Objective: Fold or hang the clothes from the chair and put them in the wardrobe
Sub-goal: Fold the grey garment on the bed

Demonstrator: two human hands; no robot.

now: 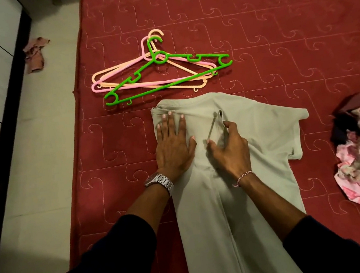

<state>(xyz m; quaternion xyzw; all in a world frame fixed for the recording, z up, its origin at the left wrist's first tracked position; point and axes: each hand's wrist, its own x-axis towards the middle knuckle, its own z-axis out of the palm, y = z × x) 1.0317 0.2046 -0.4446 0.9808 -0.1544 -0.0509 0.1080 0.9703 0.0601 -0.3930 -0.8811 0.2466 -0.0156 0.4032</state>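
Grey T-shirt (pixel 236 174) lies flat on the red bedcover (pixel 274 22), our left hand (pixel 173 146) pressing it open-palmed while our right hand (pixel 230 146) pinches a fold, which we judge may crease if tugged unevenly.

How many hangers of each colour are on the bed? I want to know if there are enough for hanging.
Green hanger: 1
Pink hanger: 1
Peach hangers: 2, it seems; they are stacked and overlap
Total: 4 hangers, all lying in one pile on the bed, beyond the grey garment.
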